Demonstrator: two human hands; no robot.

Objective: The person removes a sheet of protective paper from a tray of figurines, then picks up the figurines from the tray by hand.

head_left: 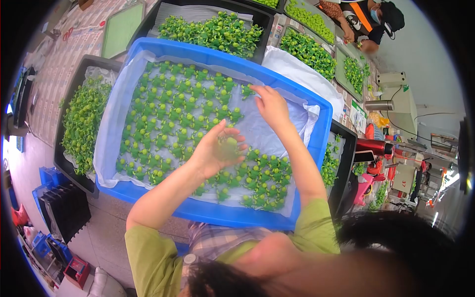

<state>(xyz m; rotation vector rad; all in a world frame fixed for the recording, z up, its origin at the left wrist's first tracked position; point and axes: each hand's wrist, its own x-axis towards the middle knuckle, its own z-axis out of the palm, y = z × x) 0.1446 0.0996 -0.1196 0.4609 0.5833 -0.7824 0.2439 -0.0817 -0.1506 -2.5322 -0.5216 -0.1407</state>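
Left hand [209, 153] palm up over the tray, fingers loosely curled around a blurred green clump [228, 148]; too smeared for counting pieces. Right hand [269, 105] farther out, thumb and fingertips at a single green piece [247, 92] at the open end of a row; no telling whether pinched or released.

Beneath both hands, small green pieces [183, 118] in slanting rows, spaced slightly apart across the left and middle of the tray. On each, a smooth, round, yellow-green bead above a ruffled, leafy base of deeper green. Near the right forearm, another block of the same pieces, more tightly packed. Between these groups, bare whitish liner [282, 129], thin and creased, crumpled up at the tray's edges. Around it all, a bright blue rectangular tray [324, 143], set at a slant.

Beyond, to the left, a black tray [79, 181] with a dense heap of similar pieces; past the far edge, another black bin [267, 24], also heaped. Farther out, a patterned tabletop [76, 44], a flat green board [122, 30], and, at upper right, another person [363, 16] in a dark cap.
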